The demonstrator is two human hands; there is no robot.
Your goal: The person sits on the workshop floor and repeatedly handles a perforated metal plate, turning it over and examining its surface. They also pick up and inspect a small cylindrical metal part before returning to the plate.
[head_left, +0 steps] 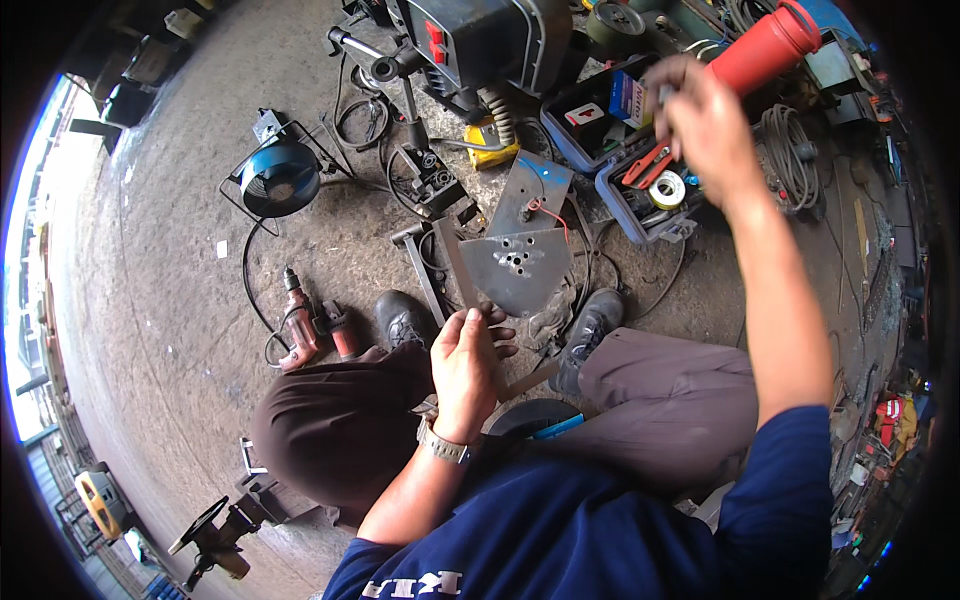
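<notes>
My left hand [466, 365] is closed on a flat metal strip [456, 262] that points up and away from me. A second strip [530, 381] sticks out past my palm at about a right angle, so together they look like a steel square; the corner is hidden. My right hand [712, 135] is raised over an open blue-grey toolbox [622, 212], its fingers bent and smeared by motion. Something small and greyish may be between them. In the toolbox are a red-handled tool [648, 166], a tape roll [666, 190] and a small blue box [628, 99].
Between my boots lies a rounded metal plate with holes [508, 285], with a smaller plate [530, 190] behind it. A red drill [300, 325] lies on the left, near a blue fan [280, 180]. A red cylinder [765, 50] and coiled cable [790, 155] are at right.
</notes>
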